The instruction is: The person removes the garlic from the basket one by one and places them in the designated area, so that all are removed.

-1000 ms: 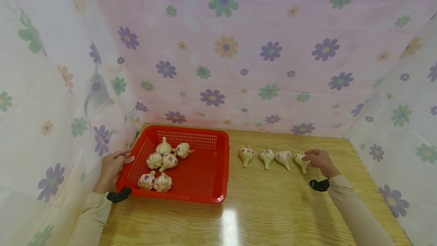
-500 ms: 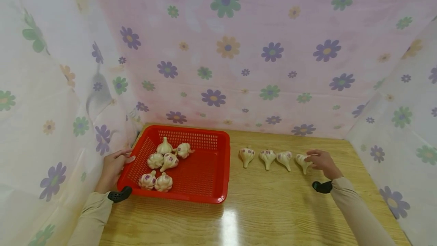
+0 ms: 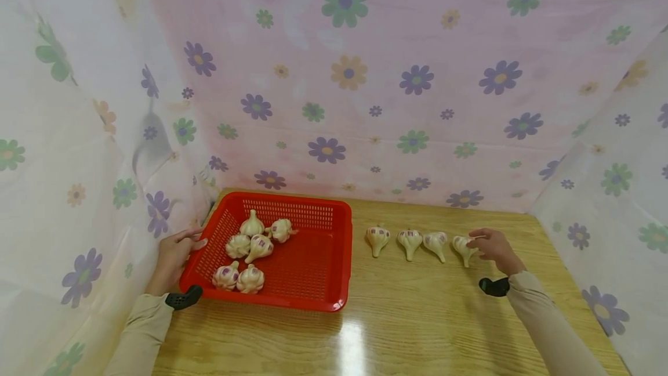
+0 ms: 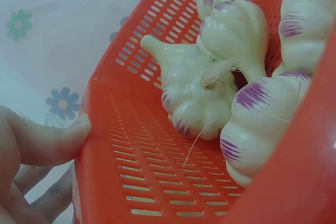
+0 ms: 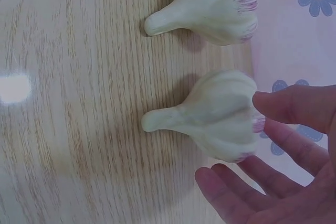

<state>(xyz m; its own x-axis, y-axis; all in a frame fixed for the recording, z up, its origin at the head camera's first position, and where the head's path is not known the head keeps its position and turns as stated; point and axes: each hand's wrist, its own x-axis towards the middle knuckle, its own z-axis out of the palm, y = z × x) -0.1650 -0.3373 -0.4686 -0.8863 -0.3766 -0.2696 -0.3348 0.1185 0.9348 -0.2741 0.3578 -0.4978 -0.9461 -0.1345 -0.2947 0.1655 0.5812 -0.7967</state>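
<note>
A pale sheet [image 3: 31, 208] printed with flowers stands at the left. Beside it, a beige left sleeve [image 3: 138, 329] leads to the left hand [image 3: 174, 257], clamped on the rim of a red basket [image 3: 341, 248], thumb on top and fingers outside. Six basket bulbs [image 3: 259, 246] of purple-marked white garlic lie in its left part: four grouped towards the back, two side by side at the front. Right of the basket, on the wooden worktop [image 3: 407, 318], four bulbs form a row, stems towards the person: first bulb [image 3: 377, 240], second bulb [image 3: 409, 242], third bulb [image 3: 435, 244] just beside it, then the end bulb [image 3: 462, 248]. Around this one's root end is the right hand [image 3: 493, 248], its thumb and fingers apart.
</note>
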